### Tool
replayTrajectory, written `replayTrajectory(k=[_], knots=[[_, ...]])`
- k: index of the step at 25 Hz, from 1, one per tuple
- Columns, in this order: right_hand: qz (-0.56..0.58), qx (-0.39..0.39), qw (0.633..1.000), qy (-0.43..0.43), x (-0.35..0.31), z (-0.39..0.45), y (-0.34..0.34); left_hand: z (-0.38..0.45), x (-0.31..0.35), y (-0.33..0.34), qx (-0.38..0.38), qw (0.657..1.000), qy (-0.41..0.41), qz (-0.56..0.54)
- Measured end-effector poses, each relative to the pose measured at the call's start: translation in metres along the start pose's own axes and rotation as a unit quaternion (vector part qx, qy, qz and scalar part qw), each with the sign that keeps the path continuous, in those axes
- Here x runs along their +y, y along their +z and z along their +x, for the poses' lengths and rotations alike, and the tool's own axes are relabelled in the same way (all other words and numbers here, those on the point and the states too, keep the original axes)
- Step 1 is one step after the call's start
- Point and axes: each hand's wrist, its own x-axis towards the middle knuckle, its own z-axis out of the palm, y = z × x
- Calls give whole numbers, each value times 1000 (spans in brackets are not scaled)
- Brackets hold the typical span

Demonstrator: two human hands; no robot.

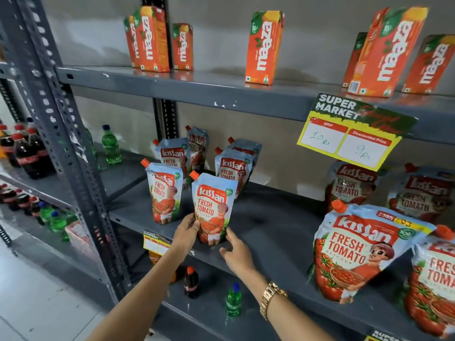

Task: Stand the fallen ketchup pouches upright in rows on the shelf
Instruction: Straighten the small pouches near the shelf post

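Observation:
A Kissan ketchup pouch point(213, 207) stands upright at the front edge of the grey middle shelf point(270, 232). My left hand point(187, 230) touches its lower left side, fingers curled against it. My right hand point(237, 252) hovers just right of its base, fingers spread and holding nothing. Another pouch point(164, 193) stands to its left, and several more point(232, 168) stand in rows behind. On the right, larger pouches point(362, 252) lean at a tilt near the front, with two point(349, 185) further back.
Orange Maaza juice cartons point(264, 48) stand on the upper shelf. A yellow price tag point(347, 141) hangs from that shelf's edge. Cola and green soda bottles point(110, 146) sit at the left and on the lower shelf point(232, 301). A perforated steel upright point(73, 153) stands left.

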Motion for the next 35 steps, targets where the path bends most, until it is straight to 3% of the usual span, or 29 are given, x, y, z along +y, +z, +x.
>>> replayTrajectory(k=[3, 5, 7, 9, 11, 13, 19, 23, 35], knots=[[8, 36, 999, -8, -1, -2, 5, 1, -3, -4, 7, 1000, 7, -12], [46, 161, 985, -51, -6, -13, 9, -2, -3, -8, 41, 999, 21, -3], [67, 256, 954, -142, -20, -29, 18, -8, 1, -19, 128, 991, 46, -3], [75, 243, 947, -194, -36, -34, 33, -5, 6, -36, 218, 974, 58, -31], [90, 189, 960, -185, -50, -25, 49, 3, 9, -56, 258, 964, 49, -49], [117, 130, 974, -146, -66, -11, 64, 13, 11, -78, 241, 969, 43, -41], [119, 24, 992, -14, -89, 33, 92, 45, 5, -116, 64, 997, -7, -41], [134, -22, 991, 14, -100, 48, 109, 54, 4, -124, -9, 997, -18, -69], [96, -32, 995, 24, -121, 77, 133, 82, -3, -154, -27, 993, -21, -116]])
